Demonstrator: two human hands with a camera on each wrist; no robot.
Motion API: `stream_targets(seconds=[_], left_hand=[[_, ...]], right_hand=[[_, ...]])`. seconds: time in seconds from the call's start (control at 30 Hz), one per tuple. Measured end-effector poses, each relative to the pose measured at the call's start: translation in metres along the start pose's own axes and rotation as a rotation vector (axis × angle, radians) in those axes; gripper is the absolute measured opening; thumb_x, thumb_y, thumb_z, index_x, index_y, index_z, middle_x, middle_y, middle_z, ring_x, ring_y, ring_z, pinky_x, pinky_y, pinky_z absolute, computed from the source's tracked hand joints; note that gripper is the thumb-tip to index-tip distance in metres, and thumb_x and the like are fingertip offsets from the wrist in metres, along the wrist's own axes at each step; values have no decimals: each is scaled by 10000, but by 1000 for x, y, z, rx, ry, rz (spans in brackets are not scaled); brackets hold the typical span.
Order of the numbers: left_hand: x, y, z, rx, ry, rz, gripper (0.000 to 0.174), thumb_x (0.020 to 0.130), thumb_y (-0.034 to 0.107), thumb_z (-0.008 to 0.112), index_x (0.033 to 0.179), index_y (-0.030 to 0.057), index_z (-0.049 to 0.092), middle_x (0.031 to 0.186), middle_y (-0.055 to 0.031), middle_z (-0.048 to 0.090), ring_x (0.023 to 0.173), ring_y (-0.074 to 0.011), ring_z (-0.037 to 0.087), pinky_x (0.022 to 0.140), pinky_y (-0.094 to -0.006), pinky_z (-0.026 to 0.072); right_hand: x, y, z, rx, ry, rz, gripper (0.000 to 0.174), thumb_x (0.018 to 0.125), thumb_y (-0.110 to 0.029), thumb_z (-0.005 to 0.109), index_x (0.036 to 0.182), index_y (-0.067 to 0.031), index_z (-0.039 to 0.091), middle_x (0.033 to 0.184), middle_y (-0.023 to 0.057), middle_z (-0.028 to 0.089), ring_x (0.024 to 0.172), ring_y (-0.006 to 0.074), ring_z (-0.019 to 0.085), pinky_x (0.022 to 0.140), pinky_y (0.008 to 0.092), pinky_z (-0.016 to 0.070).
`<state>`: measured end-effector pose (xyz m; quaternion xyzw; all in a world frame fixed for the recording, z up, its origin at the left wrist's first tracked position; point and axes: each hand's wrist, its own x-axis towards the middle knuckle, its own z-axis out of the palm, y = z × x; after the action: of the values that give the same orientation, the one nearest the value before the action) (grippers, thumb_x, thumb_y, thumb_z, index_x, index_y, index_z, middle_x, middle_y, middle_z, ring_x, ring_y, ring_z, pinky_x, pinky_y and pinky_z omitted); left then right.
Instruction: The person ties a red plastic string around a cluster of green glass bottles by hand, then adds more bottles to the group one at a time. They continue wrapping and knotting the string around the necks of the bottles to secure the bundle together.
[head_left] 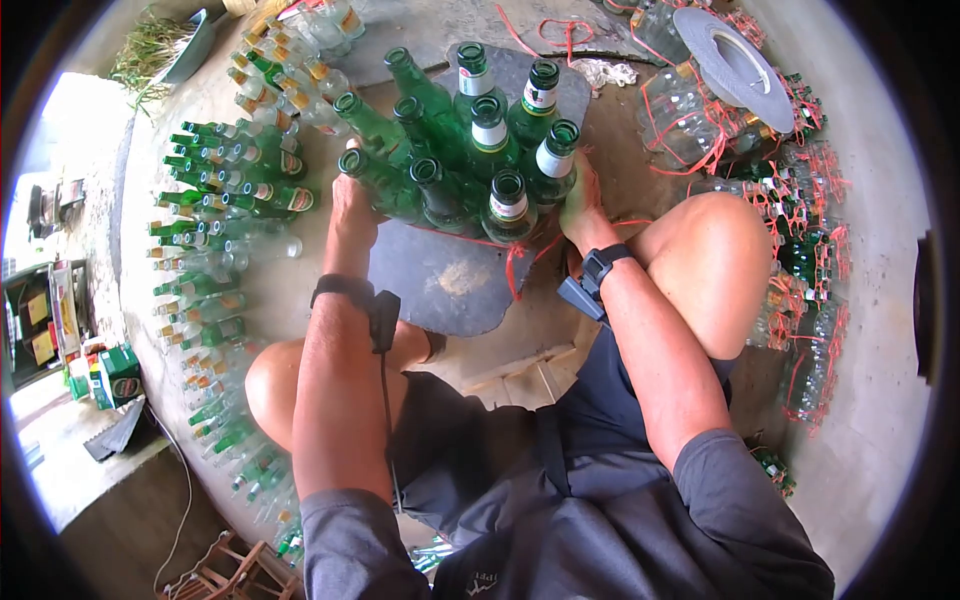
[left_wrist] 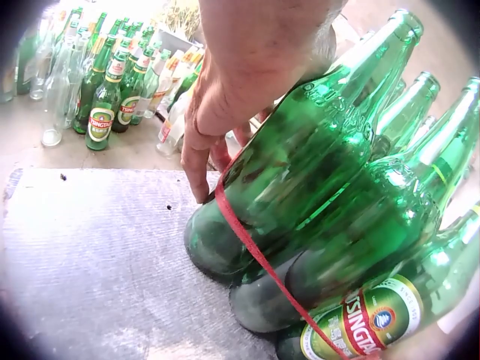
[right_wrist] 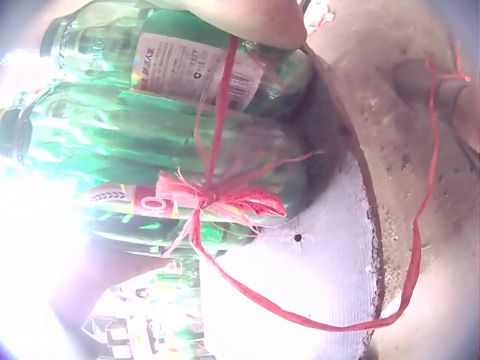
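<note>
A bundle of green glass beer bottles [head_left: 428, 190] stands on a dark flat slab [head_left: 410, 275] between the person's knees. Red plastic twine [left_wrist: 255, 251] runs round the bottles low down, knotted on the side toward the person. My left hand [head_left: 352, 208] holds the bundle's left side; in the left wrist view its fingers reach down along an outer bottle. On the opposite side my right hand [head_left: 585, 205] grips the bundle, its fingers partly hidden. A loose twine end [right_wrist: 415, 262] trails from the knot [right_wrist: 206, 199] across the slab's edge.
Rows of loose green and clear bottles [head_left: 225, 240] line the floor at left. Twine-tied bottle bundles [head_left: 800, 250] stand along the right wall, and a white roll of twine or tape [head_left: 735, 70] sits on one. A wooden stool [head_left: 235, 570] is at lower left.
</note>
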<state>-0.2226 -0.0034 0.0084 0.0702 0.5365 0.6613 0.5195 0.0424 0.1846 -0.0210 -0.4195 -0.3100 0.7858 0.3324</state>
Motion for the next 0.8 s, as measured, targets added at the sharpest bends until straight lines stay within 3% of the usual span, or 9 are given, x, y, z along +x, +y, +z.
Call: stream_targets(seconds=[0.03,0.07,0.2,0.27,0.3,0.43,0.67,0.77,0.8], left_hand=[[1,-13,-4,518,24,413,604,892,276,653,1434,39,530,1229,-123,658,1104,-247,668,775,-417,618],[1,-24,-9,1034,50,826,711,1039,661,469,1424,71,567,1265,-130,624,1136,-249,663,674,-430,652],[-13,-8,4,823,-28,602,723,1030,676,456,1445,93,553,1298,-131,599,1195,-277,633,730,-503,648],[-22,0,18,558,81,259,518,1095,487,470,1424,90,525,1275,-100,639,1124,-272,674,853,-541,613],[-29,6,26,454,98,201,487,1083,471,498,1437,138,529,1327,-82,600,1177,-287,649,869,-586,605],[-33,3,23,443,57,217,534,1079,528,471,1440,139,526,1355,-63,588,1239,-278,623,867,-561,611],[-43,2,32,376,179,138,684,1015,676,489,1463,161,538,1500,-71,535,1384,-362,521,1005,-730,449],[-48,3,36,437,292,135,662,1026,647,485,1482,169,529,1513,-87,531,1372,-360,532,1013,-718,450],[-48,4,37,450,355,111,634,1036,619,479,1485,174,533,1501,-95,540,1355,-351,541,1008,-695,463]], right_hand=[[2,0,-1,-3,-8,-2,498,1024,-342,515,1394,-44,663,1277,84,701,1117,197,688,947,350,558],[2,0,-2,-5,-7,-1,498,1024,-342,515,1394,-44,663,1277,84,701,1117,197,688,947,350,558],[13,6,-11,-5,19,-29,485,1013,-344,557,1375,-45,674,1266,71,702,1096,189,685,941,351,550],[14,9,-14,27,20,-31,478,1009,-342,571,1369,-47,678,1263,68,702,1092,185,682,945,353,546],[13,10,-16,19,19,-37,477,1004,-341,584,1367,-47,679,1264,68,700,1101,185,676,961,354,536],[19,9,-22,-12,-46,-73,475,998,-341,597,1367,-54,682,1275,67,693,1146,187,656,1008,353,505],[17,14,-47,-246,58,-107,402,1020,-303,551,1271,-30,704,1229,89,696,1120,189,646,1020,357,488],[-7,13,-55,-547,233,-194,330,1021,-241,513,1167,-3,689,1094,104,693,986,196,669,913,371,545],[-27,5,-45,-540,288,-89,292,1011,-207,507,1134,-1,673,1030,102,683,916,197,670,836,373,563]])
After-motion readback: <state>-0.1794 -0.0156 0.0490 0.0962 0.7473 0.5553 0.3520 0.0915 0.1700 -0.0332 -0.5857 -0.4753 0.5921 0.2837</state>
